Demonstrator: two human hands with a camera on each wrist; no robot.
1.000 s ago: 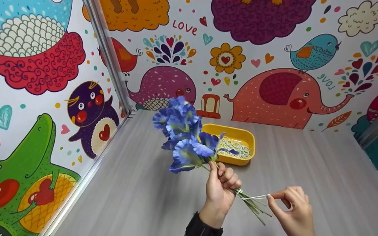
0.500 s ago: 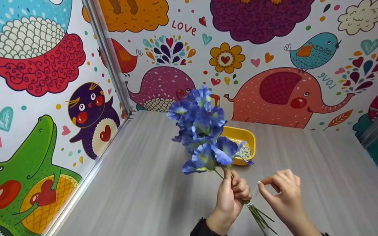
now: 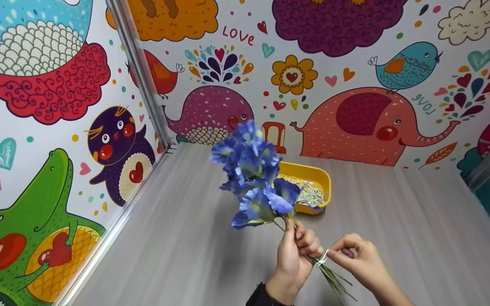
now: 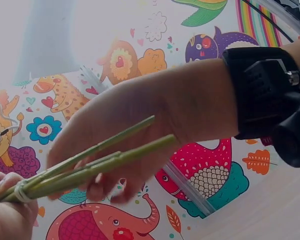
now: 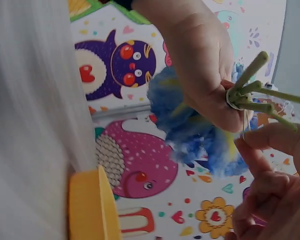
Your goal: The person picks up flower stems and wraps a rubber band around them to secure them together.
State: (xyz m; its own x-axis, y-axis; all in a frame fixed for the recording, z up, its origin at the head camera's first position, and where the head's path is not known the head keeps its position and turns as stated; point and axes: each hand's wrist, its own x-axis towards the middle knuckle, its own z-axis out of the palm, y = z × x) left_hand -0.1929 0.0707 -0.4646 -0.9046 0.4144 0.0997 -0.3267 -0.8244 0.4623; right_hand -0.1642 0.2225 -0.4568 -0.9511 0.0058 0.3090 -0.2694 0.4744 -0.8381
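A bunch of blue artificial flowers (image 3: 253,170) leans up and left in the head view. My left hand (image 3: 294,259) grips its green stems (image 3: 334,278) just below the blooms. White rubber band (image 3: 321,260) turns circle the stems beneath that fist, also visible in the left wrist view as a pale band (image 4: 22,191). With thumb and forefinger, my right hand (image 3: 362,259) pinches a short loop of the band close to the stems. The right wrist view shows that loop (image 5: 246,122) running from the stems to the fingertips.
Behind the flowers, a yellow tray (image 3: 328,182) holds many pale rubber bands (image 3: 313,194); petals cover its left part. It stands on a grey wood-grain table (image 3: 177,238). Cartoon-printed walls (image 3: 334,72) enclose the back and sides.
A second ago the band was stretched well out from the stems. My right hand has since moved left to the stems, and the loop is shorter. The bouquet shifted right, then slightly back left.
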